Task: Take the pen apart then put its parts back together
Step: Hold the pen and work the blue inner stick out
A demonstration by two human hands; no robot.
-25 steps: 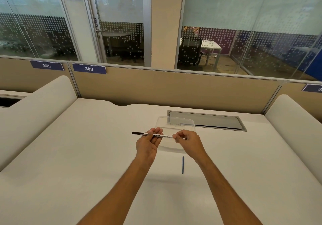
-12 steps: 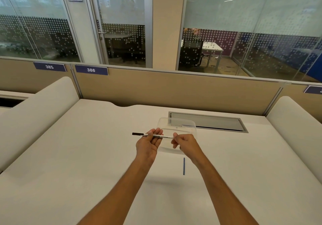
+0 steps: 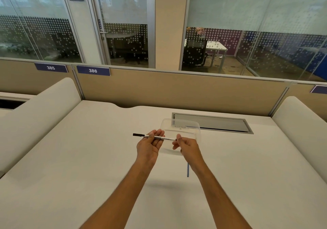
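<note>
so i've got the pen (image 3: 154, 137) up off the desk (image 3: 74, 158), lying crosswise over my left hand (image 3: 149, 144), fingers curled under it and holding it around the middle, dark cap end sticking out to the left. my right hand (image 3: 185, 144) is at the other end, thumb and fingertips pinching right at the tail, so i'd say i'm in the take-it-apart half, working on the end plug or about to pull something out of the barrel. the thin blue stick (image 3: 188, 171) lying on the desk near my right wrist looks like the refill, so maybe that part is out already, can't swear to it. next move probably needs a steady left grip while the right twists or tugs straight along the barrel, not sideways. hard to make out: the exact spot where my right fingers meet the pen, my own fingers cover it, so no idea if a piece is loose there. the printing on the barrel is too small to read. there's a clear tub (image 3: 180, 127) behind my hands, its near edge hidden by them.
</note>
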